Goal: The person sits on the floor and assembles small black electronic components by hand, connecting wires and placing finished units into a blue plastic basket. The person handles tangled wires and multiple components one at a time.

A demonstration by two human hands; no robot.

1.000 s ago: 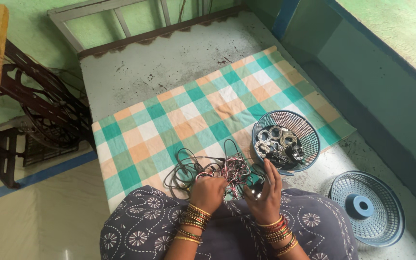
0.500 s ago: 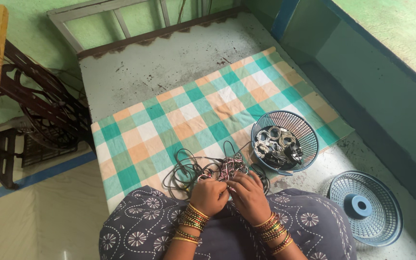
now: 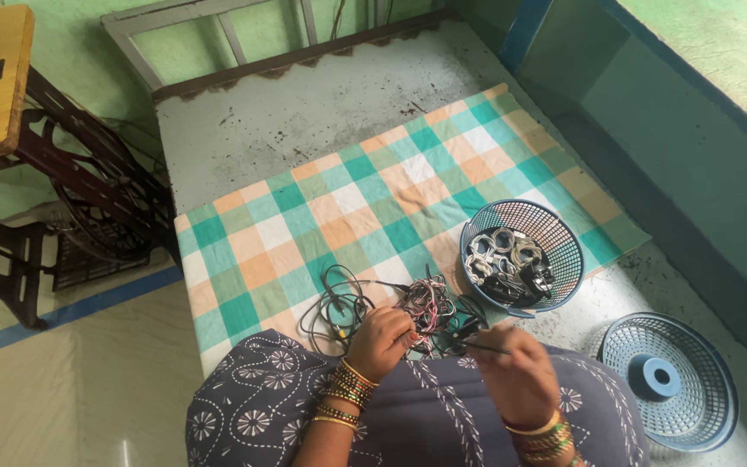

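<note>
Near the checked cloth's (image 3: 339, 207) front edge, left hand (image 3: 382, 339) is clamping the tangled wires (image 3: 425, 307), right hand (image 3: 516, 376) is pinching one wire (image 3: 486, 348), while coiled bundles (image 3: 503, 259) are filling the blue basket (image 3: 564, 233).

checked cloth (image 3: 373, 199), blue basket (image 3: 564, 238), black cables (image 3: 339, 307)

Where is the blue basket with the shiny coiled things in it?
In the head view, the blue basket sits on the right edge of the checked cloth, just beyond the right hand, with the empty blue basket lid nearer on its right.
</note>
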